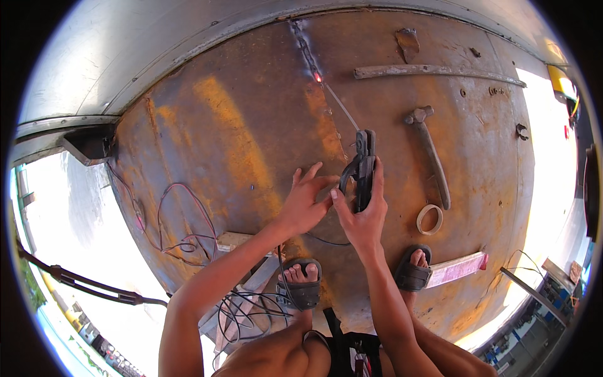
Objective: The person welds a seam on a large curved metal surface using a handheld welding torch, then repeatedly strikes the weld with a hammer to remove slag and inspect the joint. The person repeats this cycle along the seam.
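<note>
My right hand (364,226) is wrapped around a black welding electrode holder (363,164), its jaws pointing away from me. A thin grey electrode rod (342,108) runs from the jaws to a glowing red spot (318,78) on the rusty steel plate (276,113). Beyond the spot, a dark weld bead (303,47) extends toward the far edge. My left hand (304,204) is beside the holder with its fingers spread; its thumb and index finger are close to the holder's lever, and I cannot tell whether they touch it.
A hammer (430,141), a ring-shaped roll (429,220) and a long metal bar (433,70) lie to the right. Tangled black cable (251,314) and thin wires (188,242) are at left. My sandalled feet flank the work, near a pink-white box (453,270). A metal wall (157,47) borders the far side.
</note>
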The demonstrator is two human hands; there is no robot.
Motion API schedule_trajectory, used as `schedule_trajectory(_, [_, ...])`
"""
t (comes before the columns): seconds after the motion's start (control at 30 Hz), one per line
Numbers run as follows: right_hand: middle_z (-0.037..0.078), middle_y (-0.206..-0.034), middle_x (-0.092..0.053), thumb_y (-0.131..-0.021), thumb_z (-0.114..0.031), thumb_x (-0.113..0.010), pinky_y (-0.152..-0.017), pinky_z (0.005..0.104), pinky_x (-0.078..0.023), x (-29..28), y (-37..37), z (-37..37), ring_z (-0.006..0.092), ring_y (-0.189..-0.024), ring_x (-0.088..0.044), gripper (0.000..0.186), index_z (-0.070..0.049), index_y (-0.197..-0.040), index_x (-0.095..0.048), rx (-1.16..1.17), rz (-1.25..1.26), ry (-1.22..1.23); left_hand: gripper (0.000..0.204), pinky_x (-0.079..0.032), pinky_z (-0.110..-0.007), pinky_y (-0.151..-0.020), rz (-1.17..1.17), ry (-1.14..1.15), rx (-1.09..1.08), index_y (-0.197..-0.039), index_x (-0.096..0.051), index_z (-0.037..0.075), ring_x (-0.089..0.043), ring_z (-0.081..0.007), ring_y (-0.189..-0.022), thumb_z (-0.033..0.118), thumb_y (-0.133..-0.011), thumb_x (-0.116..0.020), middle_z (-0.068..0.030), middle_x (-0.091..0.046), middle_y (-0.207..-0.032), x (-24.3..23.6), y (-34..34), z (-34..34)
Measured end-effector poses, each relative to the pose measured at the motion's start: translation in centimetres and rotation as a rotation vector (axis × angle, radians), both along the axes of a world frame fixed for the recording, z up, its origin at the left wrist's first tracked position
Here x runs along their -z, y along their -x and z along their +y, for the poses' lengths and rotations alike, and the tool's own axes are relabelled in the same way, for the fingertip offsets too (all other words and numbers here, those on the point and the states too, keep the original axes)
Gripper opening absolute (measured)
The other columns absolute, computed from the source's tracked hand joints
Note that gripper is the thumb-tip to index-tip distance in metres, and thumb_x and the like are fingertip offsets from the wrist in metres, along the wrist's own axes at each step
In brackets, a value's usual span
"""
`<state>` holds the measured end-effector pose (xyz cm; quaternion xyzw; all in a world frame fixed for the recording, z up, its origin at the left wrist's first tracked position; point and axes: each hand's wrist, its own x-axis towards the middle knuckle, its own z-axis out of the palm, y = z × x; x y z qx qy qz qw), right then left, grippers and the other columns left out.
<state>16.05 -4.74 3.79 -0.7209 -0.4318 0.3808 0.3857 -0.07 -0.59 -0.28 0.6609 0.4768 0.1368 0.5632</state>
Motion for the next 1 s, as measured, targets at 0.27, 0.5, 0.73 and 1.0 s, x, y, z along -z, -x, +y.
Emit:
schedule_trajectory(0.27, [0.021,-0.123,-0.075,-0.088,-0.024,-0.087,-0.093,0.0375,-0.058,0.0,-0.3,0.5,0.0298,-0.109,-0.077,0.099,0.005,-0.164,-0.031,-0.043,-0.031,-0.046,0.044,-0.008,-0.063,-0.132,-0.002,0.010,-0.025,-0.141,-0.065,0.002,-0.028,-0.0422,-0.161,0.026,-0.104,-0.061,-0.0241,-0.066,-0.142,0.2,-0.1,0.0])
schedule_trajectory(0.5, [0.022,-0.125,-0.074,-0.089,-0.026,-0.088,-0.094,0.0378,-0.058,0.6,0.1,2.0,0.0314,-0.110,-0.077,0.100,0.006,-0.165,-0.030,-0.087,-0.056,-0.120,0.042,-0.007,-0.060,-0.132,-0.043,0.101,-0.070,-0.140,-0.064,-0.003,-0.028,-0.0414,-0.162,0.022,-0.109,-0.051,-0.0266,-0.063,-0.145,0.4,-0.1,0.5])
schedule_trajectory(0.73, [0.022,-0.124,-0.074,-0.089,-0.025,-0.088,-0.094,0.0377,-0.059,0.2,0.3,2.0,0.0315,-0.110,-0.077,0.100,0.006,-0.165,-0.031,-0.077,-0.038,-0.076,0.042,-0.006,-0.060,-0.132,-0.039,0.115,-0.053,-0.140,-0.063,-0.003,-0.028,-0.0412,-0.162,0.022,-0.109,-0.049,-0.0268,-0.063,-0.145,0.1,0.0,0.6])
schedule_trajectory(1.0, [0.022,-0.128,-0.074,-0.090,-0.026,-0.087,-0.097,0.0384,-0.058,0.4,0.0,2.0,0.0313,-0.114,-0.077,0.100,0.005,-0.165,-0.030,-0.082,-0.019,-0.084,0.040,-0.006,-0.060,-0.132,-0.069,0.100,-0.067,-0.140,-0.065,0.000,-0.030,-0.0408,-0.161,0.022,-0.110,-0.050,-0.0252,-0.063,-0.147,1.1,0.0,0.6])
